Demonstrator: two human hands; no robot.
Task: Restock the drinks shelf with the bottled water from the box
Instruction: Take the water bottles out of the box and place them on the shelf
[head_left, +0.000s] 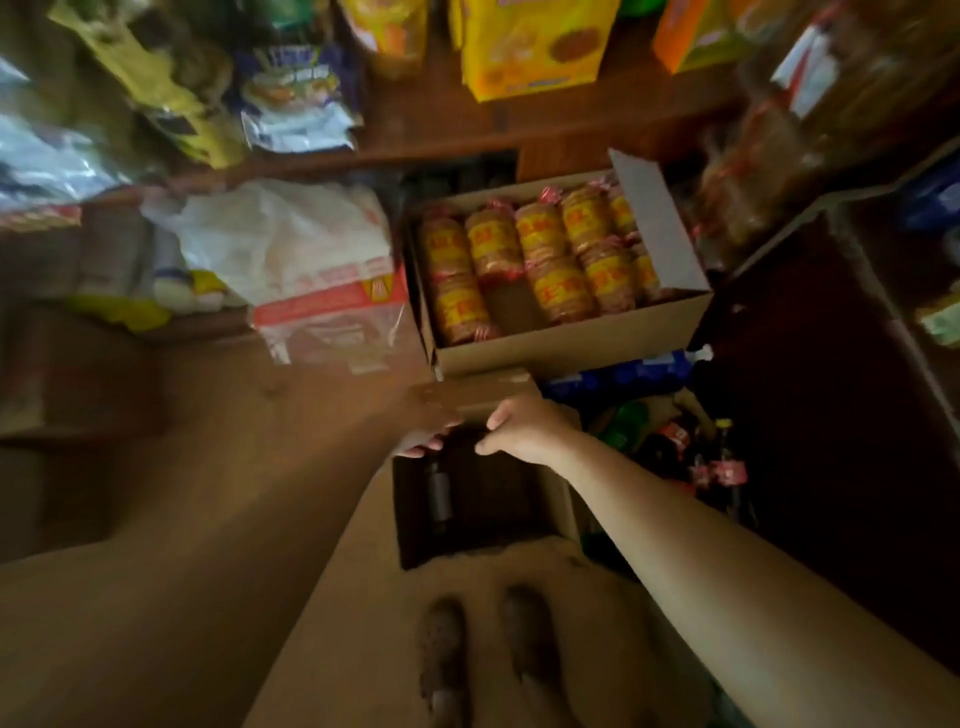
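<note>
A brown cardboard box (563, 501) stands open on the floor in front of my feet, its inside dark. One bottle (439, 493) lies or stands in its left part, dim and hard to make out. My left hand (428, 423) and my right hand (524, 428) meet at the far rim of the box. Both grip the far flap (478, 397), fingers curled over its edge. Drink bottles (691, 457) with red labels and coloured caps stand low to the right of the box.
An open carton (571, 348) of yellow-wrapped biscuit rolls sits just beyond the box. White plastic bags (291, 244) lie to its left. Wooden shelves (441, 140) above hold yellow packets. A dark cabinet (831, 415) stands on the right. My shoes (488, 660) are at the bottom.
</note>
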